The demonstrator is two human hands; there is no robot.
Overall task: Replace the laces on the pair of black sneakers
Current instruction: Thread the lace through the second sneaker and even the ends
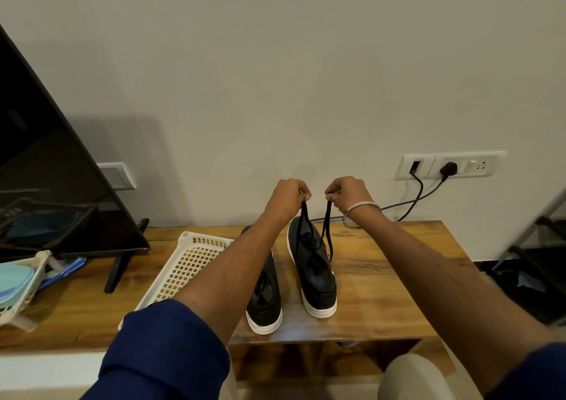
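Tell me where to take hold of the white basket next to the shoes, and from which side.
Grip the basket by its far rim, near the wall, coming from above. It lies tilted on the table, that end raised and bare, while the near end is hidden under the left forearm. The rim is solid; the mesh holes look too small for fingers. Both hands are pinching the lace, so one must let go first.

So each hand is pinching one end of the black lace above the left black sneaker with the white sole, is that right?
Not quite. The head view shows the left hand and right hand pinching the black lace ends above the right black sneaker with the white sole, not the left one.
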